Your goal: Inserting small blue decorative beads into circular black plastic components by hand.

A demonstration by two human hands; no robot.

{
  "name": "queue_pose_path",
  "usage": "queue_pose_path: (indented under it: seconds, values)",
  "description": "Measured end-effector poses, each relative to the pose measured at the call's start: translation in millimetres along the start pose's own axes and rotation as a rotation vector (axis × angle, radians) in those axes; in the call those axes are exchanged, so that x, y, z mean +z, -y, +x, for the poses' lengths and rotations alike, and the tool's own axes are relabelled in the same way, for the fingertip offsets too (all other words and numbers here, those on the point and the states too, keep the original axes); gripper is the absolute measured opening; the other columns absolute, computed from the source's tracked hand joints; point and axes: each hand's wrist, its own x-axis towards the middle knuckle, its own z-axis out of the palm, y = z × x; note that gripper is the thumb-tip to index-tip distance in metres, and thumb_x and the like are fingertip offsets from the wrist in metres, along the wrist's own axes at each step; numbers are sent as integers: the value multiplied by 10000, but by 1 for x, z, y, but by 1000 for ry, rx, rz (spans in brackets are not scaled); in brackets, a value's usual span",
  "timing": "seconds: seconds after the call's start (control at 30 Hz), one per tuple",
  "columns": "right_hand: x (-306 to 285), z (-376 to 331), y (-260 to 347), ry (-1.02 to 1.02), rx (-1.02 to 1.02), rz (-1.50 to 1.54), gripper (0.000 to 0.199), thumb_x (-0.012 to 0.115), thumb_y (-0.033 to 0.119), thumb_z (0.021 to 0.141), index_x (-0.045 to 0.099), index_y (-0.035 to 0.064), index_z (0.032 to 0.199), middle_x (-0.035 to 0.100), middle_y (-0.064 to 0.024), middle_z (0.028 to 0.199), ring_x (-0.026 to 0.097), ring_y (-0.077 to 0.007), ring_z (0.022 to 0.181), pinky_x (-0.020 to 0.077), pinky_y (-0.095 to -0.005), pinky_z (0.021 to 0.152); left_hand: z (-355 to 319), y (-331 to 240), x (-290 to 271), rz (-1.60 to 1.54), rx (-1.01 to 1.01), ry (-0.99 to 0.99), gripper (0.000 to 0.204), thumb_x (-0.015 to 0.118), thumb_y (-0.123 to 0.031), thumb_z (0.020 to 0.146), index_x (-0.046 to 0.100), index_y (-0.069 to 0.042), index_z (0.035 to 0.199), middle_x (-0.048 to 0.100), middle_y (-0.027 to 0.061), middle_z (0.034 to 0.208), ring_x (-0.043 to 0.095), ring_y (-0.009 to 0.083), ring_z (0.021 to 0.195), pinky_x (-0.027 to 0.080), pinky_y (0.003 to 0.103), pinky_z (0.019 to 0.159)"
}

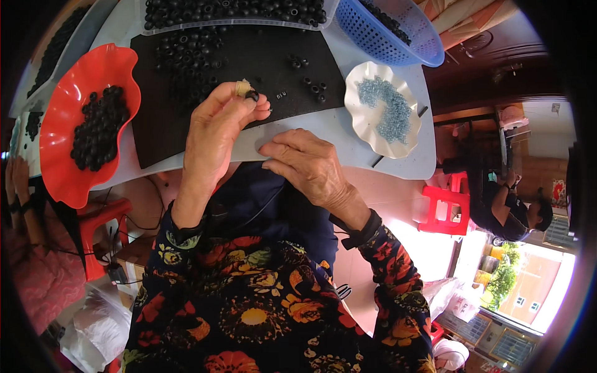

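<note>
My left hand (221, 124) pinches a small black ring-like piece (252, 96) between thumb and index finger, above the black mat (329, 62). A pale yellow wrap (242, 87) circles its index finger. My right hand (305, 165) hangs lower, by the table's front edge, its thumb and fingers pressed together; whatever they may hold is too small to make out. Many loose black pieces (180, 62) with holes lie on the mat, along with a few tiny clear pieces (281, 96). Small clear bluish pieces (388, 109) fill part of a white wavy-edged dish (359, 124) at the right.
A red wavy dish (56, 137) with black pieces sits at the left. Behind the mat stand a clear bin (236, 23) of black pieces and a blue basket (398, 53). Red stools (444, 208) flank the table. Another person (507, 205) sits farther right; someone's hands (18, 177) show far left.
</note>
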Motion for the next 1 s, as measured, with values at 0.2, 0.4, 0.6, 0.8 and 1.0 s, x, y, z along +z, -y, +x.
queue_pose_path:
  seconds: [0.2,0.4,0.6,0.8,1.0]
  values:
    - [-4,3,2,-27,157,174,148,699,48,746,670,22,889,624,-73,832,620,-203,711,502,-296,638,-1,0,-3,5,19,11,190,503,-22,904,578,26,1072,625,99,945,617,192,919,512,360,869]
    - [-2,22,0,-310,609,664,107,641,35,816,664,-2,914,641,4,782,580,-49,712,465,-198,635,-5,-3,2,19,-10,-14,148,565,-49,884,619,0,1013,633,75,917,624,155,860,525,314,804]
    - [-4,50,3,-336,609,814,92,629,50,852,653,-8,919,640,-1,789,576,-46,714,479,-204,644,-11,-2,0,181,-27,40,207,499,-14,902,589,20,1085,615,84,990,615,185,903,513,336,810]
    - [10,55,-8,-362,576,866,106,587,39,878,647,4,959,646,-24,800,583,-60,703,485,-212,645,-7,14,9,-4,42,15,183,502,-14,899,583,28,1059,622,102,974,626,186,873,528,336,812]
    - [2,46,-13,-599,506,886,112,571,39,896,644,18,979,648,-49,858,615,-93,792,492,-224,669,-8,8,6,-43,11,-39,169,507,-29,901,580,24,1044,623,110,948,624,210,890,526,363,824]
